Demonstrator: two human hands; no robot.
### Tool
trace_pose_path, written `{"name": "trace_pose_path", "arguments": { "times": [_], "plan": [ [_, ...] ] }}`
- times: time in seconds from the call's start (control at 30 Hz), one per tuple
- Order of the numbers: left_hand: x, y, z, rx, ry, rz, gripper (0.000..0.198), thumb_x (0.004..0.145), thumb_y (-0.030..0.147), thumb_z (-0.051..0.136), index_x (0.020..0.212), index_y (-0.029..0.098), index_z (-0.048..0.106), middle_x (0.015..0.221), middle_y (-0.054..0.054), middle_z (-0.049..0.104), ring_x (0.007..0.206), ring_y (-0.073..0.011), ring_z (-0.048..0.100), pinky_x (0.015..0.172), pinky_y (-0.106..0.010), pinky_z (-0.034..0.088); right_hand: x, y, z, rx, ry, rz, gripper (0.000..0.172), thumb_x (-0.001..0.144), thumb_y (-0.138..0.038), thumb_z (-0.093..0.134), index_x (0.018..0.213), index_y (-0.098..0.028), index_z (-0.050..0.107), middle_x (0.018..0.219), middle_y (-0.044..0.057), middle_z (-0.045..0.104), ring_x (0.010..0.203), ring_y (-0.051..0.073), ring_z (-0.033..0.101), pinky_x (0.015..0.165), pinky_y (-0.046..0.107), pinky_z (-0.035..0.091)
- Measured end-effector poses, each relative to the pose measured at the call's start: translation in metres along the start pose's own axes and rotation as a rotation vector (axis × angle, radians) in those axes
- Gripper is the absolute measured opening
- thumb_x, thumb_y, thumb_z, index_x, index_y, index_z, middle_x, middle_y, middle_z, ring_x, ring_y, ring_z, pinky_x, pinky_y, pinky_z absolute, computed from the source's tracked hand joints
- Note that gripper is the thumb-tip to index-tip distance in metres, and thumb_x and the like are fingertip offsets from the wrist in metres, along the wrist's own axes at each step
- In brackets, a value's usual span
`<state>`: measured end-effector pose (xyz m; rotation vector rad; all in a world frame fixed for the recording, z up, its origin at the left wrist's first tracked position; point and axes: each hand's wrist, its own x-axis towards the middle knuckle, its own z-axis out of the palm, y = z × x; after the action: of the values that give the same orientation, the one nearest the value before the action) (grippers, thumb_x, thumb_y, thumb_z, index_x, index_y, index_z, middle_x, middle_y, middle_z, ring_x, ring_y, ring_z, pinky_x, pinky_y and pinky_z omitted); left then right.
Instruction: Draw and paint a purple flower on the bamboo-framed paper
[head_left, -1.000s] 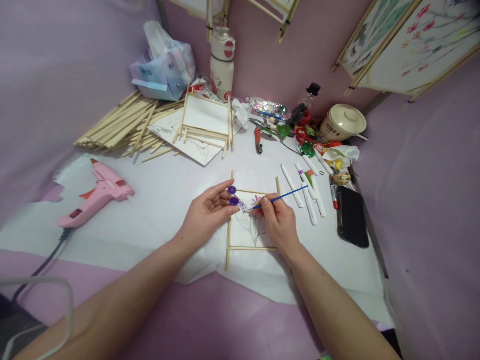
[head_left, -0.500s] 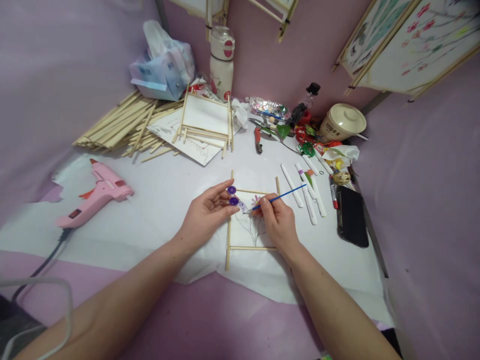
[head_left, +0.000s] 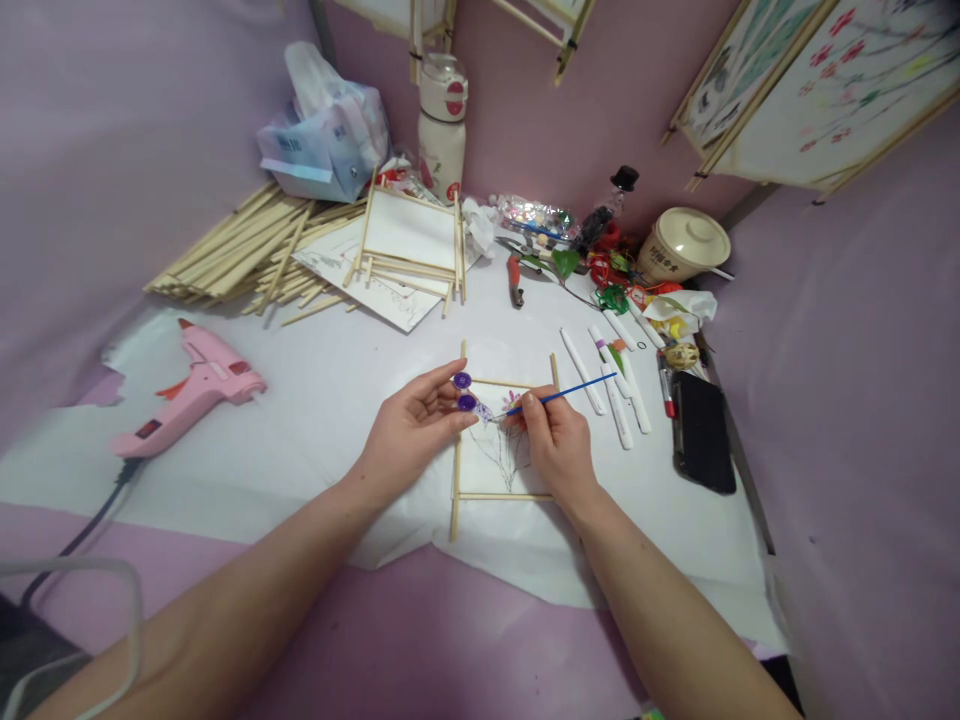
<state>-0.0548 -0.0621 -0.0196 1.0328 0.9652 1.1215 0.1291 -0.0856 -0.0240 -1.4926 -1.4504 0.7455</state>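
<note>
My right hand (head_left: 553, 436) pinches a blue paintbrush (head_left: 574, 388), its tip pointing left and down at a sheet of paper (head_left: 484, 465) with dark line drawing and purple flower marks. Thin wooden sticks (head_left: 504, 496) frame that sheet. At the frame's upper left, my left hand (head_left: 420, 418) is closed between thumb and fingers on a small purple paint pot (head_left: 466, 402), with its round purple lid (head_left: 463, 381) just above. Whether the brush tip touches the paper I cannot tell.
White markers (head_left: 581, 372) lie right of the frame, beside a black phone (head_left: 703, 432). A pink glue gun (head_left: 199, 390) rests on the left, its cord running down. Behind are wooden sticks (head_left: 225, 250), a tissue pack (head_left: 326, 140), a bottle (head_left: 442, 140), red-handled pliers (head_left: 514, 280) and a lidded tub (head_left: 684, 245).
The brush in my right hand has shifted very slightly, its tip moving a little right and up. My left hand stays in place with the paint pot.
</note>
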Motion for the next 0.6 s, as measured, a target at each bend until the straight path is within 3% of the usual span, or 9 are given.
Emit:
{"name": "trace_pose_path", "arguments": {
  "times": [0.6],
  "plan": [
    [-0.0006,0.0023,0.0018,-0.004,0.006,-0.005,0.06,0.065,0.019,0.082,0.123,0.02,0.064,0.094,-0.003,0.066,0.092,-0.0166,0.063,0.09,-0.035,0.051,0.0012,0.0001,0.0002,-0.012,0.045,-0.023,0.023,0.096,-0.038,0.047,0.086,-0.021,0.059,0.073,0.002,0.071,0.067,0.015,0.065,0.065,0.028,0.05]
  ]
}}
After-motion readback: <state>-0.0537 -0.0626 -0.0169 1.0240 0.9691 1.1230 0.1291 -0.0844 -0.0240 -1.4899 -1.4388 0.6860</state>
